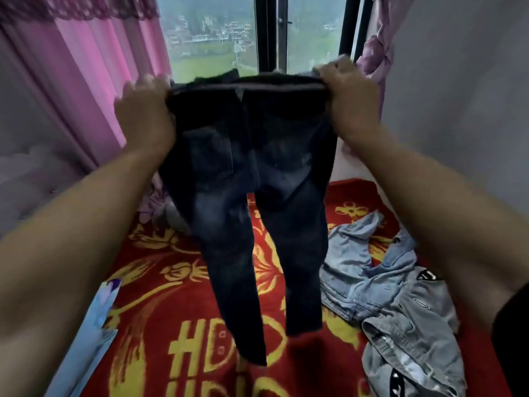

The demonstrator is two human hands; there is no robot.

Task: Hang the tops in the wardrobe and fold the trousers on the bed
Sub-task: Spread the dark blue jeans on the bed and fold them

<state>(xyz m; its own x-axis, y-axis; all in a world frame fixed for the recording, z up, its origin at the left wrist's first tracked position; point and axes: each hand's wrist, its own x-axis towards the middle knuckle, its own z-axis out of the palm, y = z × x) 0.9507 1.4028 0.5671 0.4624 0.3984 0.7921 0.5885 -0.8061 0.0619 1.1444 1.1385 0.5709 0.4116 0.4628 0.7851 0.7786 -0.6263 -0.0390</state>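
Observation:
Dark blue jeans (pixel 252 179) hang in the air in front of me, waistband up and both legs dangling over the bed. My left hand (pixel 146 113) grips the left end of the waistband. My right hand (pixel 347 96) grips the right end, fingers curled over the top edge. The leg ends hang just above the red blanket (pixel 177 310). On the bed to the right lie light blue jeans (pixel 357 270) and a grey denim garment (pixel 412 339), both crumpled.
The bed's red blanket carries yellow patterns and letters. A window (pixel 217 35) stands straight ahead, with pink curtains (pixel 86 81) on the left and a tied lilac curtain (pixel 375 58) on the right. A light blue item (pixel 97 319) lies at the bed's left edge. A grey wall (pixel 463 96) rises on the right.

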